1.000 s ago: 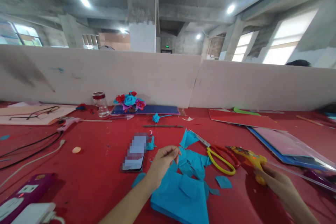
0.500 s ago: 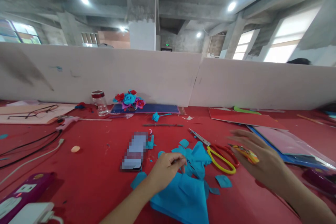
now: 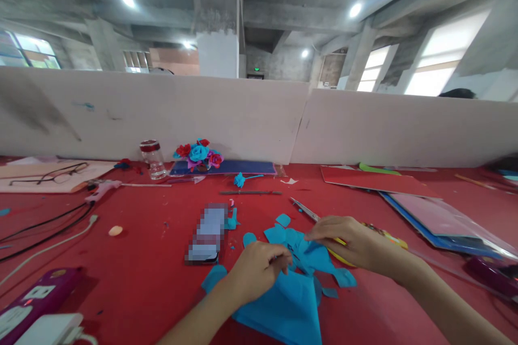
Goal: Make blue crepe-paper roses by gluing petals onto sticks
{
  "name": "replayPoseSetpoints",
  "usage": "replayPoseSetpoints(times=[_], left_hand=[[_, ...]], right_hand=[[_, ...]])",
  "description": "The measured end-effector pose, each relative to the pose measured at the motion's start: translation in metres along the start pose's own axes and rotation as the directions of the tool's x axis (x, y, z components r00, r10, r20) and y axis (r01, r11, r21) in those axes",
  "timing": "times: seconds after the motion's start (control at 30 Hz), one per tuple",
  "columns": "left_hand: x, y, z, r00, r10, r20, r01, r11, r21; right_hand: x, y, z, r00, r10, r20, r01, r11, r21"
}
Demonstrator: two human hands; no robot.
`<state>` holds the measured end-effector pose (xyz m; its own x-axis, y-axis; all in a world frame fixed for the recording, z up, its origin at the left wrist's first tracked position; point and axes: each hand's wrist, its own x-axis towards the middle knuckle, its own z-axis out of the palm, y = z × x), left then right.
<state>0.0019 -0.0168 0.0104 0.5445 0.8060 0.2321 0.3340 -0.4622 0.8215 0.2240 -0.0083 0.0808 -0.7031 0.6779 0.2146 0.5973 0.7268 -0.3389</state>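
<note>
My left hand [image 3: 261, 269] is closed in a pinch above the folded blue crepe paper [image 3: 283, 307]; what is between its fingers is too small to make out. My right hand [image 3: 343, 240] reaches in from the right, fingers stretched out and bent downward over loose blue paper pieces [image 3: 297, 242]. It covers part of the scissors, whose blades [image 3: 304, 209] show beyond its fingers and whose yellow handle [image 3: 342, 259] shows below. Just behind the right wrist lies a small tool with a yellow-orange patterned handle [image 3: 388, 236], partly hidden.
A phone [image 3: 207, 233] lies left of the paper. Farther back are a paper flower [image 3: 239, 179], a thin stick [image 3: 251, 192], a flower bunch [image 3: 199, 153] and a jar [image 3: 154, 159]. A glue gun [image 3: 103, 190] and power strip [image 3: 38, 299] are left; coloured sheets [image 3: 433, 215] are right.
My right hand has let go of the yellow-orange tool, which now lies on the table, and moved left over the scissors to the blue pieces. My left hand has barely shifted.
</note>
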Motion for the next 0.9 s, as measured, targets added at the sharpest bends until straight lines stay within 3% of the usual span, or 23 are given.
replayPoseSetpoints(times=[0.27, 0.5, 0.67, 0.9], left_hand=[[-0.001, 0.003, -0.001, 1.000, -0.013, -0.003, 0.013, 1.000, 0.008], [0.000, 0.002, 0.000, 1.000, 0.002, -0.013, -0.002, 1.000, 0.005], [0.000, 0.001, -0.001, 1.000, 0.008, -0.009, -0.007, 1.000, 0.021], [0.000, 0.001, -0.001, 1.000, 0.011, -0.026, -0.010, 0.998, 0.064]], right_hand=[[0.000, -0.003, 0.000, 0.999, 0.043, -0.006, -0.043, 0.998, 0.052], [0.000, -0.003, -0.001, 0.999, -0.026, 0.046, 0.022, 0.995, 0.097], [0.005, -0.010, -0.005, 0.992, -0.053, 0.111, 0.048, 0.998, 0.047], [0.007, -0.013, -0.009, 0.990, -0.001, 0.144, 0.001, 1.000, -0.005]])
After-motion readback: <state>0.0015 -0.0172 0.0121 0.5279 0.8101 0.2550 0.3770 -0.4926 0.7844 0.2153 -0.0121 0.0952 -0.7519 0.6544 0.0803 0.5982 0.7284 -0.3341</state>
